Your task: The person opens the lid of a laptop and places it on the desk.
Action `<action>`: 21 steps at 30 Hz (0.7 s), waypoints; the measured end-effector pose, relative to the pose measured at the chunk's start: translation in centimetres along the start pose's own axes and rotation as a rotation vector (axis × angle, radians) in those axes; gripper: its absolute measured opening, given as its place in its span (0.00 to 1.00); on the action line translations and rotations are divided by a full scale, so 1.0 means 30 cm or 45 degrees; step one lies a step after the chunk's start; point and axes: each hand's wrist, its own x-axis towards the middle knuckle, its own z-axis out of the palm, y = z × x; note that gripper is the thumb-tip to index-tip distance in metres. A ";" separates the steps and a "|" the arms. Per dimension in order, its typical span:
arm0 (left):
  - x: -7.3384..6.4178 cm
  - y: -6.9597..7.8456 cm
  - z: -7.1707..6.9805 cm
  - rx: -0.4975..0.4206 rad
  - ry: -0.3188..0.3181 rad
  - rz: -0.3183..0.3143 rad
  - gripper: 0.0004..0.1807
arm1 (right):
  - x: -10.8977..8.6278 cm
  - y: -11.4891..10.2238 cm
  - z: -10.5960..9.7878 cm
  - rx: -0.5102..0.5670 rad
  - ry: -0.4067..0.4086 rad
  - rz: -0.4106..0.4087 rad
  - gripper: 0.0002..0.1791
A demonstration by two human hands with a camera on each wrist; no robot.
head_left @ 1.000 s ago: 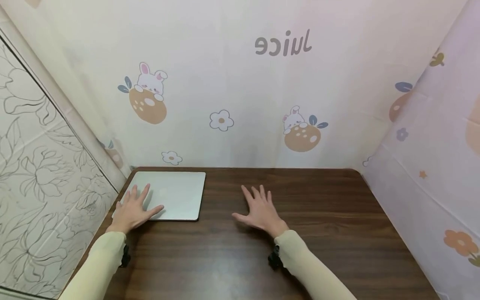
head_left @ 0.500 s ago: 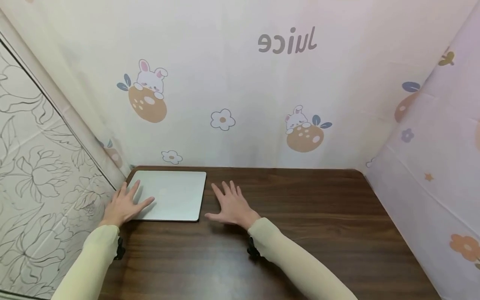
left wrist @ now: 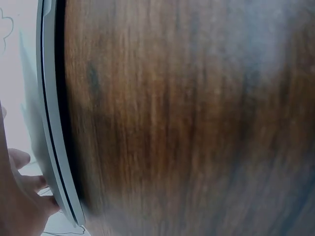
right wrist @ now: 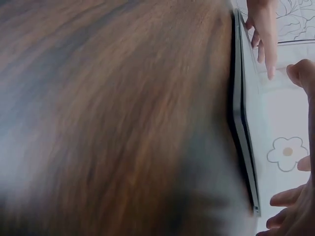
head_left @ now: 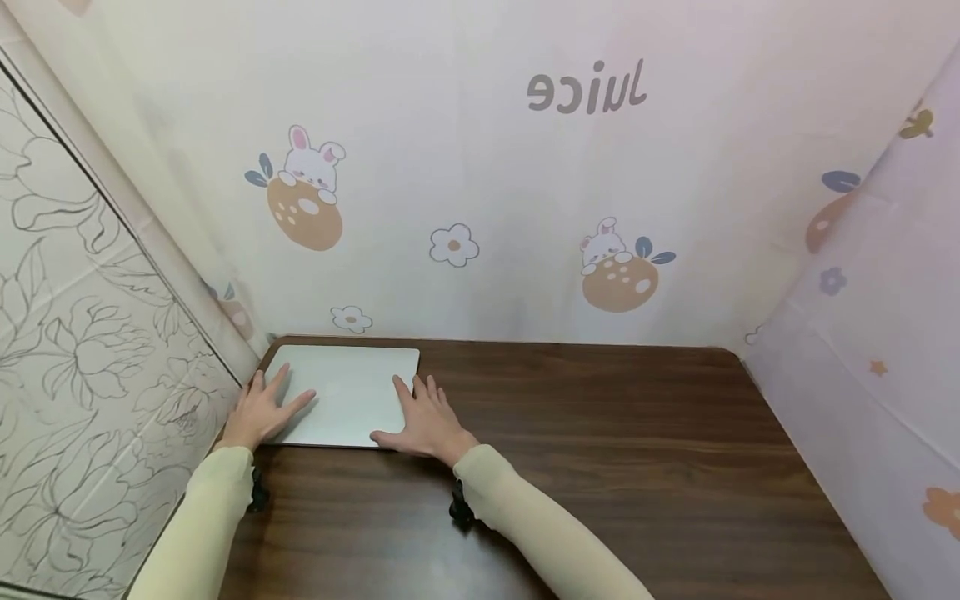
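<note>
A closed silver laptop (head_left: 345,392) lies flat at the far left of the table. My left hand (head_left: 258,414) is at its left side, fingers spread, with the thumb stretched over the lid. In the left wrist view, the left fingers (left wrist: 35,183) reach the laptop's edge near its corner. My right hand (head_left: 427,421) is at the opposite side, fingers apart and thumb over the near right corner. The right wrist view shows the slim seam between lid and base of the laptop (right wrist: 238,93), with the right fingers (right wrist: 288,196) above its far end.
The dark wooden table (head_left: 600,467) extends to the right and toward the front. A printed curtain (head_left: 510,167) stands right behind the table's back edge. On the left is a floral panel (head_left: 82,350); another curtain (head_left: 885,317) hangs at the right.
My right hand has moved left from the bare table to the laptop's right side. The left hand has shifted from over the lid to the left edge. The laptop stays in place.
</note>
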 end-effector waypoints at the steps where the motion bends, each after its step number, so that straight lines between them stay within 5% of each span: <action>1: 0.001 0.000 -0.002 0.000 -0.004 -0.003 0.57 | 0.006 -0.006 0.006 0.007 0.007 0.005 0.58; 15: 0.011 -0.011 0.000 0.052 -0.069 0.024 0.60 | 0.063 -0.022 0.072 -0.032 0.023 0.066 0.58; 21: 0.002 -0.006 0.025 0.077 -0.016 0.061 0.58 | 0.079 -0.023 0.089 -0.028 0.026 0.062 0.59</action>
